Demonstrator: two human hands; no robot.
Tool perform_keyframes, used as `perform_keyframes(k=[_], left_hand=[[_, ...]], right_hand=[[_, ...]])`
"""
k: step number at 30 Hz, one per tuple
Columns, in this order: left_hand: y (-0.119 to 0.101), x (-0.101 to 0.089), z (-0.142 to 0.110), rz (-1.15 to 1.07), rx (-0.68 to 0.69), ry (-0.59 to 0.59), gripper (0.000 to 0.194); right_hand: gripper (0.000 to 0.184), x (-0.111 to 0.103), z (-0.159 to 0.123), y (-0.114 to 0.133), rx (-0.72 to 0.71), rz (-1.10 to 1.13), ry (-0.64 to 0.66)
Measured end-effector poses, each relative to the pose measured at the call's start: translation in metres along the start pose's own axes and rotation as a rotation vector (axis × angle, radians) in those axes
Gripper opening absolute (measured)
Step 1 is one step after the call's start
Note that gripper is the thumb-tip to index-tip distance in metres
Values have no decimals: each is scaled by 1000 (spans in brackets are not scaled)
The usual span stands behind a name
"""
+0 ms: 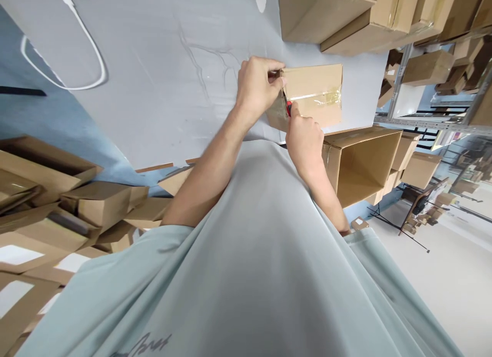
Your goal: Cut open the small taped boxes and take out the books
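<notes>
A small cardboard box (pixel 315 93), sealed with clear tape along its middle, lies on the grey table (pixel 161 80). My left hand (pixel 257 85) is closed on the box's left end, fingers curled over its top edge. My right hand (pixel 304 139) is closed on a red-tipped cutter (pixel 288 108), whose tip meets the box's left end by the taped seam. Most of the cutter is hidden inside my fist.
A white cable (pixel 82 36) loops across the table's far left. An open cardboard box (pixel 361 162) stands right of my right hand. More cartons (pixel 326 13) sit at the table's far right. Flattened boxes (pixel 57 203) pile up on the left, and metal shelving (pixel 430 118) stands at the right.
</notes>
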State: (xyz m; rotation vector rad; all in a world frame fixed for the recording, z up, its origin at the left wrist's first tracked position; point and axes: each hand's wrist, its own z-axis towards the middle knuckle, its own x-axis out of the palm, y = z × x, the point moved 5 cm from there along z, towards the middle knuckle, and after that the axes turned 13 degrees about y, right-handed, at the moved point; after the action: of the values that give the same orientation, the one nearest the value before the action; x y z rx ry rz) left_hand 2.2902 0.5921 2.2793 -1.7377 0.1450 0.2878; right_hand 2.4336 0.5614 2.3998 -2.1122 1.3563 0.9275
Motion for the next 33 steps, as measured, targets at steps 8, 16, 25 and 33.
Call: perform_keyframes(k=[8, 16, 25, 33], left_hand=[[-17, -4, -13, 81, -117, -149, 34], [3, -4, -16, -30, -123, -83, 53], [-72, 50, -17, 399, 18, -110, 56], [-65, 138, 17, 418, 83, 115, 51]], right_hand=[[49, 14, -40, -14, 91, -173, 266], [58, -9, -58, -82, 42, 45, 55], [62, -8, -1, -193, -6, 244, -225], [64, -6, 50, -209, -177, 316, -103]])
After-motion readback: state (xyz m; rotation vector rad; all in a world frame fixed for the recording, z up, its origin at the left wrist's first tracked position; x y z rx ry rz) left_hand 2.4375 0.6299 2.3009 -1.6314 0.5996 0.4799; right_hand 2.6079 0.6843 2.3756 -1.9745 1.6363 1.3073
